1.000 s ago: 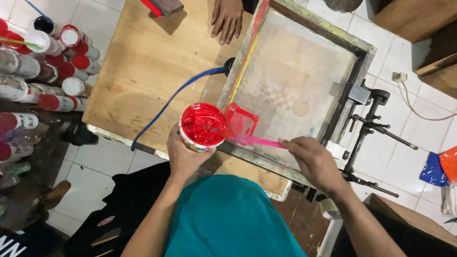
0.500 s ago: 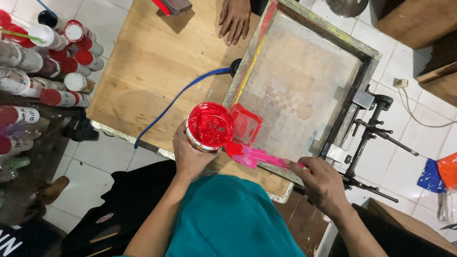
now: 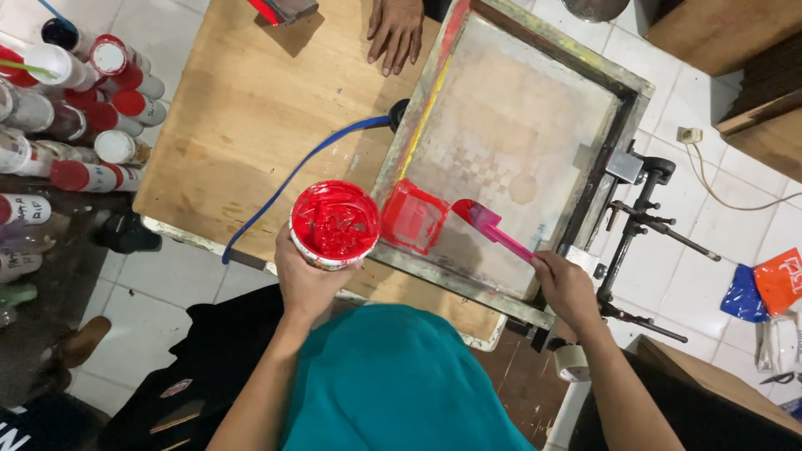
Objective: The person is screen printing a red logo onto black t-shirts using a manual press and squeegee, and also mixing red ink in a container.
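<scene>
At ten o'clock from you, a cluster of jars with red and white lids (image 3: 79,100) crowds a dark shelf beside the wooden bench (image 3: 251,108). A blue cable (image 3: 292,179) curves across the bench from eight o'clock toward its middle. At twelve o'clock, a co-worker's hand (image 3: 396,32) rests flat on the wood, with a red-edged block (image 3: 284,10) just beside it at eleven. At three o'clock, a black metal stand (image 3: 639,225) sits on the white tiled floor (image 3: 710,134), and blue and orange bags (image 3: 764,284) lie farther out.

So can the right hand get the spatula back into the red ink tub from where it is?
Probably yes. The right hand holds the pink spatula over the screen frame; the open tub in the left hand sits close, with only the red patch between.
</scene>
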